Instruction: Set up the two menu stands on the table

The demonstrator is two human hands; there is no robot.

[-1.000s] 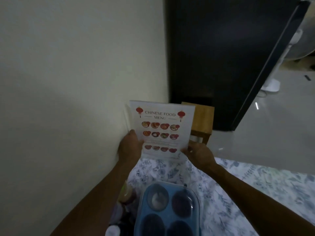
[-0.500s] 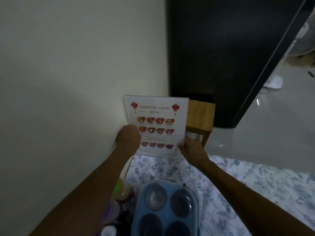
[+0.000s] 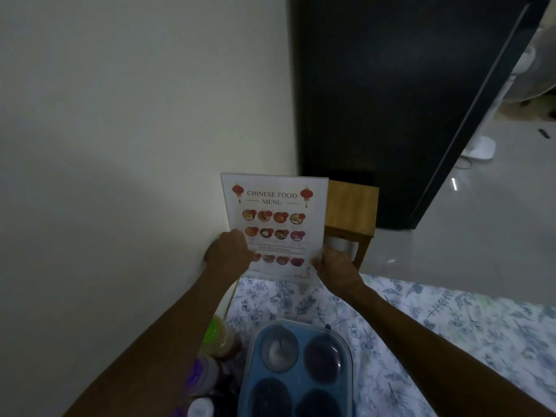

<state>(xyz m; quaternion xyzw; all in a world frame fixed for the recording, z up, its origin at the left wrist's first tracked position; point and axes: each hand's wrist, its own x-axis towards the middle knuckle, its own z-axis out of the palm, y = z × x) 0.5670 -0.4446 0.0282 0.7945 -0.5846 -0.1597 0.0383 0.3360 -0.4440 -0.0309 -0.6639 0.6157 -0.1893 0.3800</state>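
Hands grip menu stand edges.

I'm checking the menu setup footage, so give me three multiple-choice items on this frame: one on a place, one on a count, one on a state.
1. Where is the menu stand?
A. At the table's far end by the wall
B. On the wooden stool
C. Lying on the blue container

2. How many round compartments show in the blue container?
A. Two
B. Four
C. Six

3. How is the menu stand held?
A. Lying flat, untouched
B. By one hand at its top edge
C. Upright, a hand on each lower side

Answers:
1. A: its lower edge meets the floral tablecloth at the far end, close to the wall; the wooden stool stands behind it.
2. B: two rows of two wells show under the lid.
3. C: the left hand and the right hand grip its lower sides, its printed face towards the camera.
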